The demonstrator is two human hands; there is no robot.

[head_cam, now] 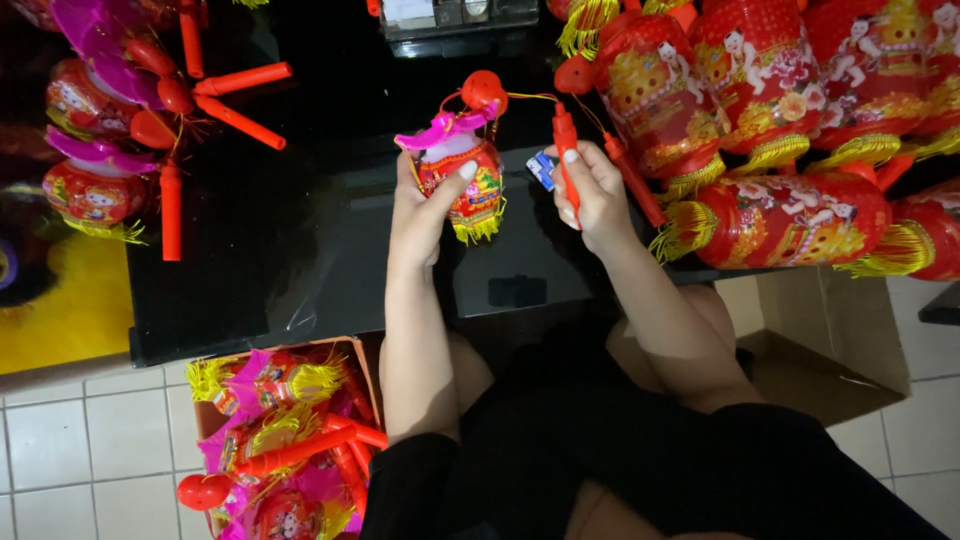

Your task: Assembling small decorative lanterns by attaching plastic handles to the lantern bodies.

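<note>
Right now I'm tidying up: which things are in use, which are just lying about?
In use:
left hand holding small lantern
right hand holding red handle stick

Lying about:
big lanterns
box of lanterns
loose red sticks

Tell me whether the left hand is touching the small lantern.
Touching. The head view shows the left hand wrapped around the small lantern, thumb pressed on its front.
</note>
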